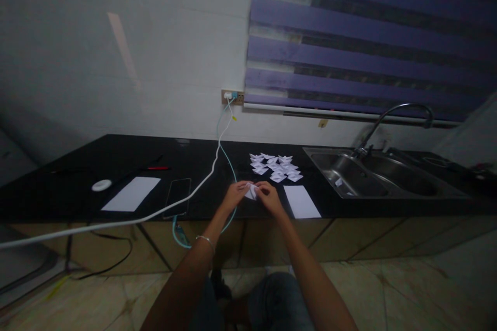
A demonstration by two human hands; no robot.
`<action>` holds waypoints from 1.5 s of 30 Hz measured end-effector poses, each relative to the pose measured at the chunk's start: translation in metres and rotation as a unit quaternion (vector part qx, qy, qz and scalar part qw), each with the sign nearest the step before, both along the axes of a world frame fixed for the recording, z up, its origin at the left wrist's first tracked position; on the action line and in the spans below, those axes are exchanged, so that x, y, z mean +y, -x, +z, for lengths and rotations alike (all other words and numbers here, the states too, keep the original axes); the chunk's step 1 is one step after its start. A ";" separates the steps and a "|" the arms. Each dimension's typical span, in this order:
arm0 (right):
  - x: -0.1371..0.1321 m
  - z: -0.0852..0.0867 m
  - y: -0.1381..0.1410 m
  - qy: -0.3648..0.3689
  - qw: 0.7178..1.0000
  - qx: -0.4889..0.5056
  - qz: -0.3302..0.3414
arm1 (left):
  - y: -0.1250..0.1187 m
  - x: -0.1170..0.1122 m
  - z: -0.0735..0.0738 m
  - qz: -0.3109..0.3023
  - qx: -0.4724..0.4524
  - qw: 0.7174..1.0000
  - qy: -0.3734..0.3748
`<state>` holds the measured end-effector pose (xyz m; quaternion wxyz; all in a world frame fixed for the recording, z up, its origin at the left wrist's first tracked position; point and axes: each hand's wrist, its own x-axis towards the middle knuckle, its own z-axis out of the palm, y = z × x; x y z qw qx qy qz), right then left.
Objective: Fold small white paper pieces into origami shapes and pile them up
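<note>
black counter [194,160] ahead; left fingers [241,185] and right fingers [262,186] pinch one folded white paper [252,192].

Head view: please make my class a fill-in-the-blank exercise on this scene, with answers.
1. The left hand and right hand hold paper coloured ____.
2. The countertop is coloured ____.
3. In the picture, the phone lies to the ____ of both hands.
4. The metal sink is on the picture's ____ side.

Missing words: white; black; left; right.
</note>
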<state>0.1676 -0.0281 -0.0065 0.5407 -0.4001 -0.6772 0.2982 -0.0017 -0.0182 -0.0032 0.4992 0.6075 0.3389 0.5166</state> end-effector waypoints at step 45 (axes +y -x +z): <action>-0.001 0.000 -0.009 0.085 0.996 0.036 0.005 | 0.001 -0.004 0.006 -0.002 0.109 0.994 -0.021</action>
